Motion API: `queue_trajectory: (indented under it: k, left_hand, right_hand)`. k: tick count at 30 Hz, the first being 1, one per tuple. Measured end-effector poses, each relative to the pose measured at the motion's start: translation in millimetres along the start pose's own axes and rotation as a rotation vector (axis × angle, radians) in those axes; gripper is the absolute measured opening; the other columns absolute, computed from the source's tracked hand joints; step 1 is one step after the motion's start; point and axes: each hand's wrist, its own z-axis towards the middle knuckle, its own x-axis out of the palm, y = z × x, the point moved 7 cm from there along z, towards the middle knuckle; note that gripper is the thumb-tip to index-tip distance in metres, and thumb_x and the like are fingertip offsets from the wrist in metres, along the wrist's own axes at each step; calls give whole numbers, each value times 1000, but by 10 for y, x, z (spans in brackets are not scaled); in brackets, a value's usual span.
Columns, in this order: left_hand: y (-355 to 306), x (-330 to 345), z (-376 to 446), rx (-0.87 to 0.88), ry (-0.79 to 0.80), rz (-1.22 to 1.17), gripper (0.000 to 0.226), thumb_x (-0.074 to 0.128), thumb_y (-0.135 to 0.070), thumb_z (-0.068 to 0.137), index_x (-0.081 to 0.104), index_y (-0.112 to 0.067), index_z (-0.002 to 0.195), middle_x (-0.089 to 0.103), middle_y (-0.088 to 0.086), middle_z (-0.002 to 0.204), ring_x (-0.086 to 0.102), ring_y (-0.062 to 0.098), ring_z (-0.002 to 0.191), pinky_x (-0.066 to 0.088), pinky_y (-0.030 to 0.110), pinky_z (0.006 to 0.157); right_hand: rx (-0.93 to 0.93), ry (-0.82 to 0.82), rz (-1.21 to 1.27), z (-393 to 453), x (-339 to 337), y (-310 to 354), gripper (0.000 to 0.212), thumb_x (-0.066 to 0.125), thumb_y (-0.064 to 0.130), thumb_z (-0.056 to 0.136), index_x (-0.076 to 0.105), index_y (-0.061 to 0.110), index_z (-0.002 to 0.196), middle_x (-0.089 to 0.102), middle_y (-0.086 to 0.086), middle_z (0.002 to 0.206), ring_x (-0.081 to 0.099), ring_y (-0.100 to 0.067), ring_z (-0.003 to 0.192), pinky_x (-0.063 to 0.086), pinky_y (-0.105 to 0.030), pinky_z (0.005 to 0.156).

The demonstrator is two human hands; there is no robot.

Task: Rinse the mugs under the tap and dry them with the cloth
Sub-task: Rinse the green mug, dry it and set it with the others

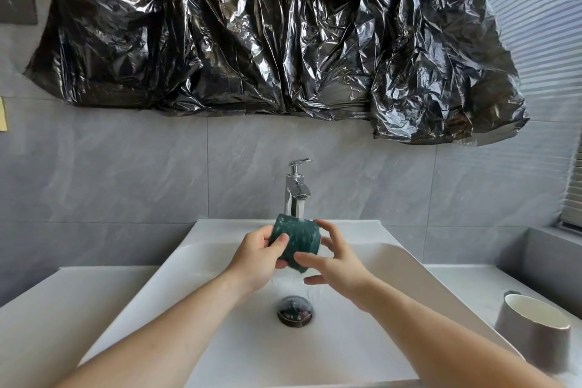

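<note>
While water runs from the tap [297, 190], the green mug [296, 241] sits right under its spout, tipped on its side over the sink [220, 261]. The left hand [256, 257] has its grip clamped on the mug; the right hand [333, 261] touches it with fingers spread, not closed. Rinsing looks underway. A grey mug [535, 332] waits on the tabletop, well right of the tap. Next, I'd guess, comes drying, though no cloth is in sight.

White counter [47, 309] carries white basin [393, 264]; grey mug [535, 334] upright at right.
</note>
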Motion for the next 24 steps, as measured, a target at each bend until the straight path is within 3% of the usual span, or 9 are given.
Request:
queue_trajectory:
  k: [4, 7, 10, 13, 15, 18, 21, 24]
  left_hand:
    - [35, 7, 1, -11, 13, -27, 23, 49, -14, 109, 70, -16, 118, 79, 6, 110, 74, 22, 105, 57, 23, 75]
    - [77, 40, 5, -33, 49, -15, 22, 49, -16, 109, 70, -17, 117, 78, 4, 110, 73, 20, 105, 57, 25, 77]
    - [119, 55, 19, -57, 70, 18, 21, 49, -18, 109, 70, -18, 114, 79, 3, 107, 74, 21, 104, 59, 30, 81]
    - [110, 39, 27, -66, 52, 18, 20, 50, -19, 109, 70, -16, 111, 80, 5, 102, 76, 22, 96, 59, 26, 73]
    - [97, 28, 23, -70, 41, 25, 20, 51, -20, 109, 70, -15, 112, 79, 7, 104, 76, 24, 96, 58, 24, 69]
    - [92, 5, 21, -64, 18, 70, 21, 51, -23, 109, 69, -13, 112, 77, 10, 108, 73, 29, 102, 59, 29, 71]
    - [85, -7, 24, -67, -5, 68, 23, 52, -23, 108, 68, -8, 112, 76, 15, 110, 73, 29, 104, 59, 28, 70]
    - [77, -36, 25, -67, -32, 83, 23, 52, -24, 108, 68, -9, 109, 75, 16, 110, 72, 29, 104, 61, 31, 73]
  right_hand:
    - [204, 100, 113, -20, 38, -134, 63, 69, 60, 92, 51, 31, 145, 67, -7, 132, 78, -34, 96, 65, -48, 83]
    - [315, 192, 112, -70, 78, -212, 75, 63, 77, 82, 57, 26, 138, 64, -14, 134, 77, -40, 99, 65, -44, 84]
    - [304, 153, 91, -62, 24, -215, 66, 66, 67, 86, 55, 25, 136, 65, -18, 130, 78, -38, 96, 64, -39, 79]
    - [231, 77, 78, -37, -49, -163, 52, 72, 46, 93, 49, 28, 137, 70, -14, 123, 79, -34, 90, 63, -37, 75]
    - [180, 38, 59, -23, -74, -125, 57, 79, 35, 88, 48, 31, 135, 75, -14, 114, 79, -31, 85, 65, -39, 77]
    - [72, -12, -20, -11, -89, -45, 71, 85, 24, 72, 48, 34, 132, 68, -11, 120, 77, -25, 81, 65, -39, 79]
    - [-36, -41, -73, 0, -90, -2, 79, 86, 4, 71, 43, 33, 130, 58, -5, 126, 76, -23, 73, 63, -36, 71]
    - [-120, -30, -165, 0, -56, 29, 85, 86, 1, 65, 38, 30, 129, 53, 3, 132, 77, -22, 73, 63, -39, 66]
